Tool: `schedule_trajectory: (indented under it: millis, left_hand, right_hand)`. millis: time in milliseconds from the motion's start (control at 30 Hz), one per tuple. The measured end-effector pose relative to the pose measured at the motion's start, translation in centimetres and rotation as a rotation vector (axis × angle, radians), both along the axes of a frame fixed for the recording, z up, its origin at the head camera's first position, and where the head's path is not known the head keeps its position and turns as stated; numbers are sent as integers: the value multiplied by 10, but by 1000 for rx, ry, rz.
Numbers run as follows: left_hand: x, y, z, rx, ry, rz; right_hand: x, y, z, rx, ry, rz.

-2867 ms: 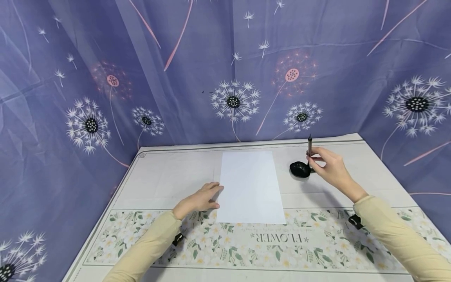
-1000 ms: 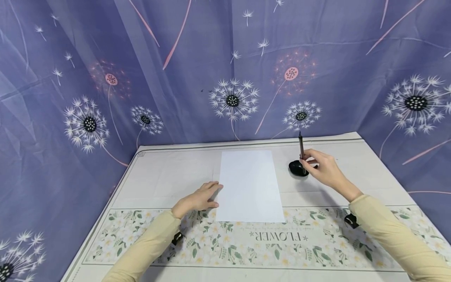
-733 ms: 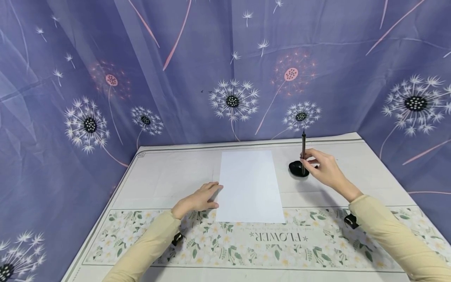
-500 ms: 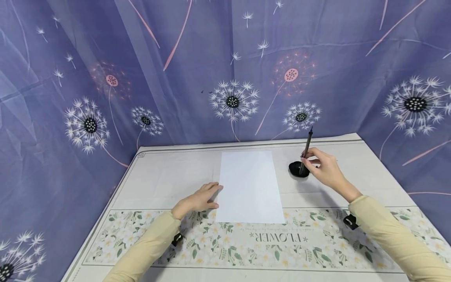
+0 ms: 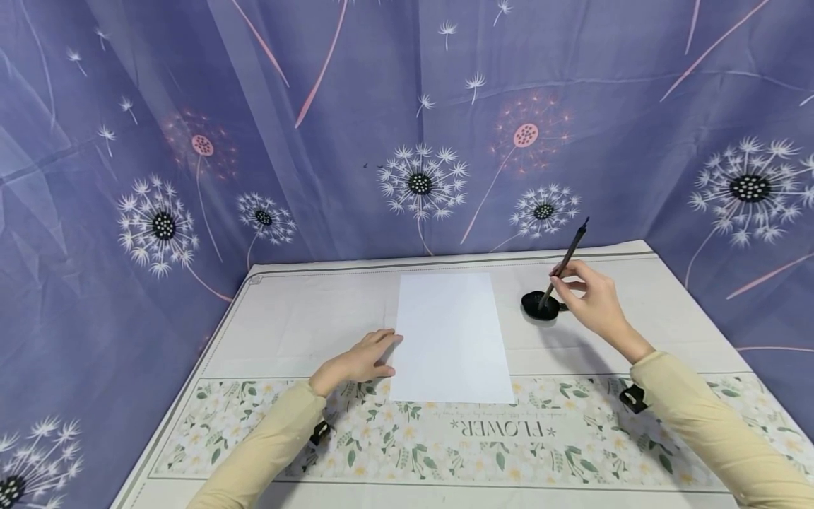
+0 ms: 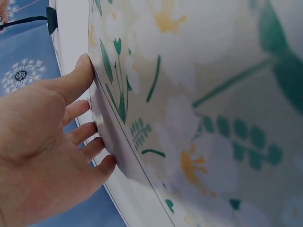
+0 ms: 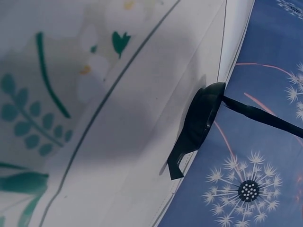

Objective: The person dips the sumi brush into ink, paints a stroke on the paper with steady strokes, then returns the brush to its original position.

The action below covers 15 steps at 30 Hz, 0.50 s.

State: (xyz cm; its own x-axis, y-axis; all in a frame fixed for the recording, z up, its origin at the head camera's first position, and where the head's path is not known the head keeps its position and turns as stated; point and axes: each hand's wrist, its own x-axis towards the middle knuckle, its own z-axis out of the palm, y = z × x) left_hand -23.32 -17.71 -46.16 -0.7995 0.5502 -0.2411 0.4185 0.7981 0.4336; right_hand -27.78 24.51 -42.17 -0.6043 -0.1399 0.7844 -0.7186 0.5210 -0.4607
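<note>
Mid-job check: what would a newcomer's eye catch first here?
Probably the violet-blue dandelion curtain, filling the background behind the table. Next, the blank white sheet near the table's middle, and to its right the tilted brush, held in the right grip with its lower end in the black dish.

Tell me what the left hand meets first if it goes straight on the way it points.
The paper. The left hand points at it, fingertips at its left edge in the head view. Whether they touch it or would pass just above is unclear.
</note>
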Motion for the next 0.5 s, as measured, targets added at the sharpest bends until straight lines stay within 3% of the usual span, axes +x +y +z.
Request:
schedule_trajectory:
  millis: [500]
  left_hand:
    - [-2, -2, -1, 9, 7, -19]
  right_hand:
    - [-10, 13, -13, 51, -6, -56]
